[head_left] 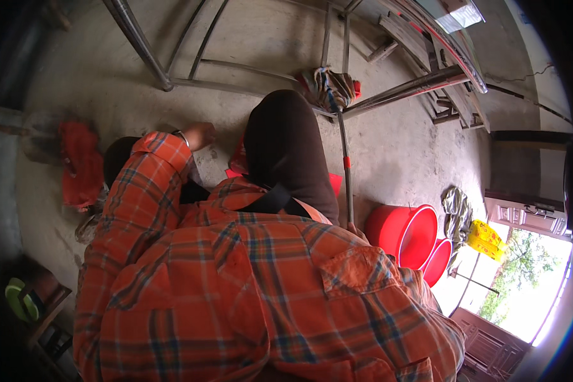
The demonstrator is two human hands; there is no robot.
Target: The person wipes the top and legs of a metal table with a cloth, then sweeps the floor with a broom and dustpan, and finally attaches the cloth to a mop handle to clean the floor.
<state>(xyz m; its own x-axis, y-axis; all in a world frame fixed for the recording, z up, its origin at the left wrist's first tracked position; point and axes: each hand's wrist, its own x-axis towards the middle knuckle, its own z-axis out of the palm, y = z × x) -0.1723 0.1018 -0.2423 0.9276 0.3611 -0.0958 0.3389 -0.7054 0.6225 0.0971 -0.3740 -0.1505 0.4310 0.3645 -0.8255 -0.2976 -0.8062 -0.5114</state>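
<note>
My right hand (358, 231), mostly hidden by my plaid sleeve, is closed round the lower end of a metal mop pole (347, 184) with a red collar. The pole runs away from me to a striped cloth mop head (333, 90), which lies on the concrete floor against a metal frame leg. My left hand (201, 136), with a band on the wrist, is over the floor left of my raised knee; its fingers are blurred and nothing plain shows in them. Red items lie partly hidden beneath my knee.
Metal frame legs and rails (229, 87) stand ahead. To the right are a large red bucket (387, 229), a smaller red one (438, 262), a yellow bag (486, 240) and an open doorway. A red cloth-like item (80, 164) and a wooden chair (50, 313) are at the left.
</note>
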